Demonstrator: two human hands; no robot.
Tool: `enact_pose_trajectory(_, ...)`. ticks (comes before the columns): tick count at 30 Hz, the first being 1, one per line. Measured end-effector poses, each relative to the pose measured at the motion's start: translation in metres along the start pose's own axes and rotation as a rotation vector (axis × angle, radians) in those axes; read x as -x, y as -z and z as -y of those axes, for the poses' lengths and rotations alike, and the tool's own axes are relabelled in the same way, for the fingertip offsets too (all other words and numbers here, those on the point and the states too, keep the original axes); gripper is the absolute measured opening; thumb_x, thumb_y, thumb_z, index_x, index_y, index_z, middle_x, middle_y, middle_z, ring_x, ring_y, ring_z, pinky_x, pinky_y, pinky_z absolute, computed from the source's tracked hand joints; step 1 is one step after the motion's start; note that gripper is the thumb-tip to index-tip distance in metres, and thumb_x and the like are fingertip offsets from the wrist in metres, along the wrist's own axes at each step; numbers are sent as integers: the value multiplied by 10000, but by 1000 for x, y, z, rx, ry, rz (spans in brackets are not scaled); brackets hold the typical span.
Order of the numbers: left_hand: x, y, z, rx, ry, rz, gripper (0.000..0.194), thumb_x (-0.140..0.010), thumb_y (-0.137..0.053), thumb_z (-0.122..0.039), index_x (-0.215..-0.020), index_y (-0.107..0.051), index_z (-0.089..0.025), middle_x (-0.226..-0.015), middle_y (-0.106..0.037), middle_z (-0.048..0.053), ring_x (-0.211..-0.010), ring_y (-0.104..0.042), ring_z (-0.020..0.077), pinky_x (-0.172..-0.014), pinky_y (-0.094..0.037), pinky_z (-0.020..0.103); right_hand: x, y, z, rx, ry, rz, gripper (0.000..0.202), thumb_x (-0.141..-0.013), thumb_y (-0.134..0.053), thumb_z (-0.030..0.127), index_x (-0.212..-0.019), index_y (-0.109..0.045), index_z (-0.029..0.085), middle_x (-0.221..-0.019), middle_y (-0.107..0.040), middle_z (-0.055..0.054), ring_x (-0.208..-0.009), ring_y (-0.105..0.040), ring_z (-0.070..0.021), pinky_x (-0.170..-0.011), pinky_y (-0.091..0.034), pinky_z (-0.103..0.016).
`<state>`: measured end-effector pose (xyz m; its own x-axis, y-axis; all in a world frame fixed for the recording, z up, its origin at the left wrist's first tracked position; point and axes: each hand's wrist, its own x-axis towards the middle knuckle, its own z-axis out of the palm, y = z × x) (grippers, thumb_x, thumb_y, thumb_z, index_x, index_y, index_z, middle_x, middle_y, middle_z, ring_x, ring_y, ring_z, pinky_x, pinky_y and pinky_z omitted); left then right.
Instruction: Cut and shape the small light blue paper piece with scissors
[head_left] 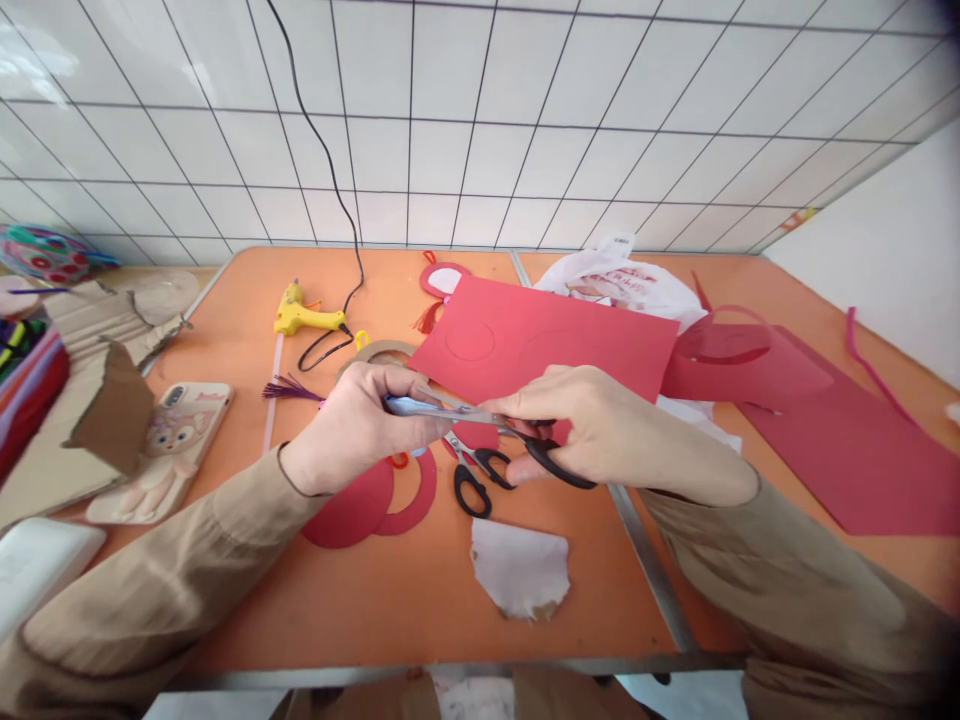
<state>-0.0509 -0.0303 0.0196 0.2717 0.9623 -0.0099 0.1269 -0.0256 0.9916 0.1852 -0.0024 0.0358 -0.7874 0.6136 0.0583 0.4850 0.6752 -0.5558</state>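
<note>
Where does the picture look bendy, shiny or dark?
In the head view, lines on the tiled wall fan outward, perhaps from a wide lens; in that head view, pale glare streaks its upper-left tiles; the head view's top-right corner darkens.

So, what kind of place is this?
Probably a crafting spot, though I can't tell if it's home or school: there's a yellow glue gun, a red sheet with a circle drawn on it, and scissors in the right hand.
</note>
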Motion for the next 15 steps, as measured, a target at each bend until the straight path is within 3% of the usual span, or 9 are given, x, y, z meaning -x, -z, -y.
enact_pose_trajectory(15,-1,-1,-2,63,-16,31,44,-637,-780,-141,-638,-746,-168,-526,-603,-26,-475,-467,80,-468,-385,218,-2,-2,0,-15,10,11,169,-852,-684,350,-772,-708,204,-581,-507,35,-555,-338,-120,-566,-296,-266)
